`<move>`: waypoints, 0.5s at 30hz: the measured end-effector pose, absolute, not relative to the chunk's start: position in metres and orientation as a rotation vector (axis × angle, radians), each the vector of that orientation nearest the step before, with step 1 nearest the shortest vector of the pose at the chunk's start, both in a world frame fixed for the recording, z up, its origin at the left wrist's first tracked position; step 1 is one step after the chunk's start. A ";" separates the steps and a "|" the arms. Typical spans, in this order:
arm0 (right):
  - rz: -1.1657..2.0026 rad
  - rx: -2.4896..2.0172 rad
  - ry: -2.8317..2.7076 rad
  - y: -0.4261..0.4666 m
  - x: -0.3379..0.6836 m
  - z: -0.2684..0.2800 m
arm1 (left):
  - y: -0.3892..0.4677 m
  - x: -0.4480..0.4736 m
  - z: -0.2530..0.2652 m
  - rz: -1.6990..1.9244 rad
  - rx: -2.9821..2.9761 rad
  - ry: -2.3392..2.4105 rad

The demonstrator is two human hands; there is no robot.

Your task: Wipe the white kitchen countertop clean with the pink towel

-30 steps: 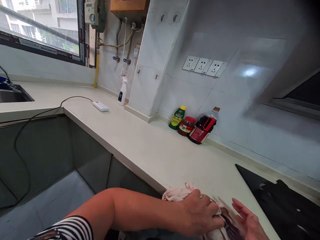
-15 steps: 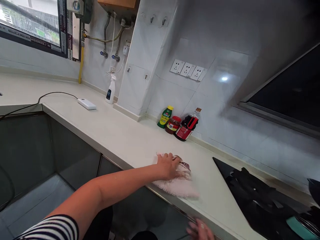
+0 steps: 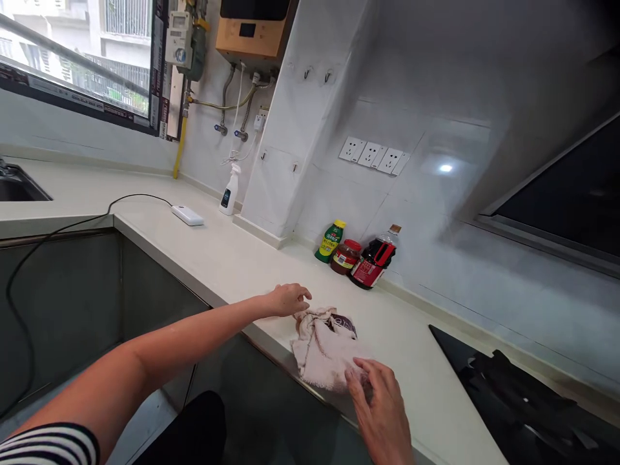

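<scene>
A crumpled pale pink cloth point(image 3: 322, 355) with a dark printed patch lies at the front edge of the white counter point(image 3: 271, 274). My left hand point(image 3: 287, 300) is just beyond its upper left corner, off the cloth, with loosely bent fingers and nothing in them. At the cloth's right corner is my right hand point(image 3: 382, 403), thumb and fingers apart. Its fingertips overlap the cloth's edge, and whether they press on it cannot be made out.
Against the wall stand a green bottle point(image 3: 330, 241), a red-lidded jar point(image 3: 345, 256) and a large dark sauce bottle point(image 3: 372, 261). A black cooktop point(image 3: 523, 407) is at right. Farther left are a white spray bottle point(image 3: 229, 190), a corded white device point(image 3: 187, 215) and a sink point(image 3: 22, 184).
My left hand has come off the cloth and moved left. My right hand has risen from below the counter edge to the cloth's right corner. The view has shifted slightly.
</scene>
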State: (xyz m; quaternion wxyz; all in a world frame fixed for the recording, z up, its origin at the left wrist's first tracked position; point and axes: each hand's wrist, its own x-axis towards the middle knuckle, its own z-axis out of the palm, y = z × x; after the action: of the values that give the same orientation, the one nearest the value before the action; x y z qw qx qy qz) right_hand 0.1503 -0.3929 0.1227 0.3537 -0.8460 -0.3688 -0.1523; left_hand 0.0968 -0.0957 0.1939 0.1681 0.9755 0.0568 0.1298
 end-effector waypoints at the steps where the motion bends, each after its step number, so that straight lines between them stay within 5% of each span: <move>1: -0.422 -2.196 -1.022 -0.382 0.150 0.127 | -0.094 0.092 0.191 0.382 2.767 0.146; 6: -0.667 -2.537 -1.344 -0.349 0.146 0.124 | -0.077 0.071 0.174 0.463 2.802 0.068; 15: -0.442 -2.477 -1.636 -0.416 0.214 0.089 | -0.009 0.039 0.161 0.507 2.763 0.281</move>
State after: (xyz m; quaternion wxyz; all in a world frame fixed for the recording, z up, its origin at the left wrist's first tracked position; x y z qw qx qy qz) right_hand 0.2137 -0.4164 0.0886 0.0701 -0.8232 -0.5439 -0.1471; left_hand 0.0392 -0.0095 0.1608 0.1584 0.9663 0.0981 0.1774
